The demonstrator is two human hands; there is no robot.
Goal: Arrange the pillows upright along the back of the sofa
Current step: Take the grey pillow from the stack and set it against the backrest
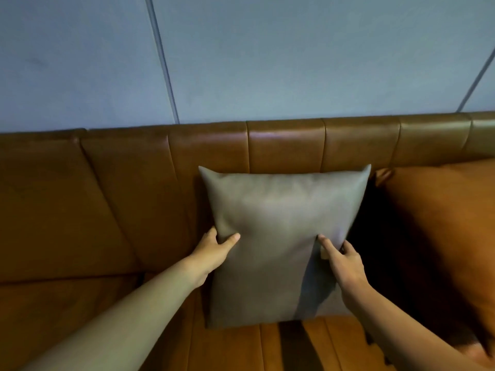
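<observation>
A grey leather pillow (pixel 278 226) stands upright on the seat, leaning against the brown sofa back (pixel 284 145). My left hand (pixel 214 253) pinches its left edge, thumb on the front and fingers behind. On the right edge, my right hand (pixel 342 258) grips the same way, next to a small tan tag. An orange-brown pillow (pixel 442 223) stands upright to the right, with a dark gap between the two pillows.
The sofa seat (pixel 257 349) runs along the bottom, with padded back panels (pixel 80 204) to the left of the grey pillow. A blue-grey wall (pixel 267 54) with thin vertical strips rises behind the sofa.
</observation>
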